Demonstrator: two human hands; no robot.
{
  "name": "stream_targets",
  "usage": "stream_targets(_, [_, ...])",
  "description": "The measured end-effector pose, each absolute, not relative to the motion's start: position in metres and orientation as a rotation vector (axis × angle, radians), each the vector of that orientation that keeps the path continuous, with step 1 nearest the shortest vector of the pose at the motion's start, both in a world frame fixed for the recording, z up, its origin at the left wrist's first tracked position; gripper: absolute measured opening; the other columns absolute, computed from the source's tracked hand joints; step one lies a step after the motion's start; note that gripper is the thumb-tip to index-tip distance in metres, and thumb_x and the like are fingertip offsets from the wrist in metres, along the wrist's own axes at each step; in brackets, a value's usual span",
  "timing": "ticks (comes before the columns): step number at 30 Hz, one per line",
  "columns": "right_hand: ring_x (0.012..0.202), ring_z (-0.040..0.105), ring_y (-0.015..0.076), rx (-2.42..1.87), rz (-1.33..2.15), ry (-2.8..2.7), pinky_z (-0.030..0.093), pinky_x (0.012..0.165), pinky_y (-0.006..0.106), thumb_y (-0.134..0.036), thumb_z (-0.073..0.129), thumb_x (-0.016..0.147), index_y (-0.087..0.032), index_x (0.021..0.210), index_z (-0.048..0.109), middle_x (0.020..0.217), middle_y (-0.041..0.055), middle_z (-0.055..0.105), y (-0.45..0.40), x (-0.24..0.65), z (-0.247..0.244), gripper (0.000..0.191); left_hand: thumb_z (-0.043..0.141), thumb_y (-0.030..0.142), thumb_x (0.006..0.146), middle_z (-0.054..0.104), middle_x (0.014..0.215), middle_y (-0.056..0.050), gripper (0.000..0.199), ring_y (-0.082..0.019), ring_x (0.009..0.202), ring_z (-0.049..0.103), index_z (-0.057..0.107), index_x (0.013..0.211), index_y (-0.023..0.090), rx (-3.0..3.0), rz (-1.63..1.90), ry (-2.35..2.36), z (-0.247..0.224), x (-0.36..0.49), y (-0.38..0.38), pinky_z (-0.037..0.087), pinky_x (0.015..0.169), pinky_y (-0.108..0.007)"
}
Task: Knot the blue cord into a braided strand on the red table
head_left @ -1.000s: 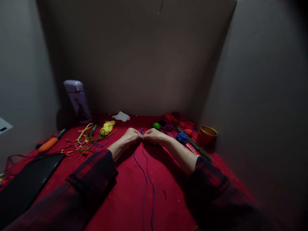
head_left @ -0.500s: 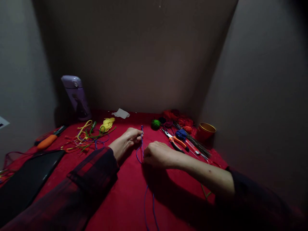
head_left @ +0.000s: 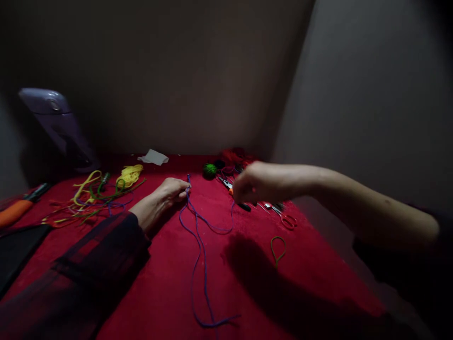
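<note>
Purple cord (head_left: 205,267) runs down the red cloth in long strands from a small knotted top. My left hand (head_left: 174,190) pinches the cord just below that top, thumb and finger closed. Raised to the right, my right hand (head_left: 249,185) is closed on one purple strand, which sags in a curve between the two hands. Motion blurs its fingers somewhat. Two other strands lie loose toward the near edge, one end curling right.
Yellow yarn (head_left: 130,175), tangled cords, a purple bottle (head_left: 65,127) and an orange-handled tool (head_left: 16,212) are left. A green ball (head_left: 210,170), pliers (head_left: 225,183), red-handled scissors (head_left: 287,221) and a green loop (head_left: 278,250) are right.
My right hand has moved up and to the right, drawing out a purple strand. The view has turned right, and the scissors and green loop show more fully.
</note>
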State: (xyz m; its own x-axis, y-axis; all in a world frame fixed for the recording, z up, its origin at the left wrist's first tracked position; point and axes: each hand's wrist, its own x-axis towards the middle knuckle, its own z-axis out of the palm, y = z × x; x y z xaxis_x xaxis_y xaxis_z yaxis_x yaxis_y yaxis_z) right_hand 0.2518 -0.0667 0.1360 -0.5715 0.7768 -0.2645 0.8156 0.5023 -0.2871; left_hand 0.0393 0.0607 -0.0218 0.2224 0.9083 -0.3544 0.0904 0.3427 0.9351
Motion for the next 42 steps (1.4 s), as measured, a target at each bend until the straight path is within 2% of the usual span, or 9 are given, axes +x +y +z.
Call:
stream_targets(3, [0.056,0.05,0.0098,1.17,-0.596,2.249,0.031,0.049,0.021,-0.008,0.056,0.069,-0.016,0.092,0.068,0.067,0.0015,0.063,-0.093,0.253,0.117,0.027,0.055,0.009,0.07,0.046,0.042,0.001,0.013,-0.002,0.03,0.033,0.053,0.057,0.011,1.1,0.831,1.242,-0.019,0.041,0.058,0.017,0.032,-0.016])
stream_targets(7, [0.064,0.055,0.0157,1.027,-0.322,2.195,0.03,0.051,0.024,-0.006,0.059,0.064,-0.018,0.095,0.067,0.074,0.0058,0.066,-0.114,0.244,0.097,0.034,0.052,0.005,0.07,0.047,0.041,0.0,0.015,-0.001,0.026,0.029,0.054,0.056,0.009,1.102,0.828,1.215,-0.01,0.043,0.05,0.014,0.03,-0.016])
stream_targets(13, [0.062,0.056,0.0171,1.187,-0.221,2.224,0.026,0.049,0.025,-0.011,0.059,0.064,-0.016,0.083,0.066,0.069,0.0068,0.065,-0.135,0.265,0.074,0.021,0.052,0.002,0.066,0.05,0.041,-0.002,0.011,-0.003,0.027,0.035,0.054,0.058,0.008,1.03,0.857,1.228,-0.004,0.045,0.047,0.019,0.029,-0.014])
stream_targets(18, [0.052,0.047,0.0093,1.412,-0.648,2.273,0.028,0.049,0.021,-0.01,0.052,0.069,-0.017,0.07,0.061,0.06,0.0002,0.059,-0.144,0.295,0.056,0.012,0.05,0.002,0.066,0.046,0.038,-0.001,0.013,-0.003,0.026,0.032,0.053,0.055,0.008,1.063,0.842,1.176,-0.006,0.045,0.049,0.017,0.027,-0.014])
stream_targets(23, [0.053,0.047,0.0082,1.741,-0.988,2.386,0.033,0.048,0.019,-0.019,0.05,0.077,-0.015,0.072,0.052,0.062,0.0008,0.056,-0.105,0.31,0.077,0.006,0.056,0.003,0.066,0.049,0.042,-0.003,0.009,-0.003,0.027,0.035,0.054,0.058,0.008,1.033,0.871,1.227,-0.006,0.046,0.049,0.019,0.028,-0.014])
stream_targets(30, [0.039,0.039,0.0047,2.262,-1.074,2.628,0.029,0.038,0.017,-0.027,0.054,0.078,-0.016,0.07,0.047,0.051,-0.0025,0.051,-0.045,0.302,0.098,0.016,0.052,0.006,0.072,0.048,0.04,-0.001,0.012,-0.003,0.027,0.032,0.054,0.061,0.01,1.068,0.843,1.236,-0.007,0.044,0.049,0.017,0.031,-0.015])
stream_targets(34, [0.036,0.039,0.0055,2.509,-0.919,2.671,0.028,0.036,0.018,-0.022,0.054,0.077,-0.015,0.069,0.049,0.05,-0.0007,0.052,-0.013,0.296,0.104,0.012,0.048,0.007,0.075,0.049,0.041,-0.001,0.014,-0.002,0.026,0.03,0.052,0.062,0.01,1.07,0.828,1.253,-0.005,0.044,0.048,0.014,0.031,-0.015])
stream_targets(37, [0.042,0.048,0.0093,2.693,-0.535,2.594,0.036,0.043,0.022,-0.02,0.049,0.078,-0.013,0.073,0.054,0.056,0.0031,0.056,0.008,0.295,0.106,0.009,0.05,0.007,0.075,0.046,0.039,0.001,0.017,-0.002,0.026,0.028,0.051,0.059,0.011,1.079,0.823,1.237,-0.005,0.044,0.046,0.014,0.031,-0.016])
stream_targets(42, [0.079,0.058,0.0213,2.613,0.378,2.288,0.041,0.066,0.03,-0.011,0.05,0.071,-0.01,0.091,0.057,0.098,0.0173,0.057,0.02,0.277,0.09,0.021,0.05,0.009,0.075,0.038,0.033,0.004,0.022,-0.002,0.026,0.023,0.049,0.053,0.012,1.092,0.803,1.198,-0.006,0.042,0.046,0.012,0.032,-0.018])
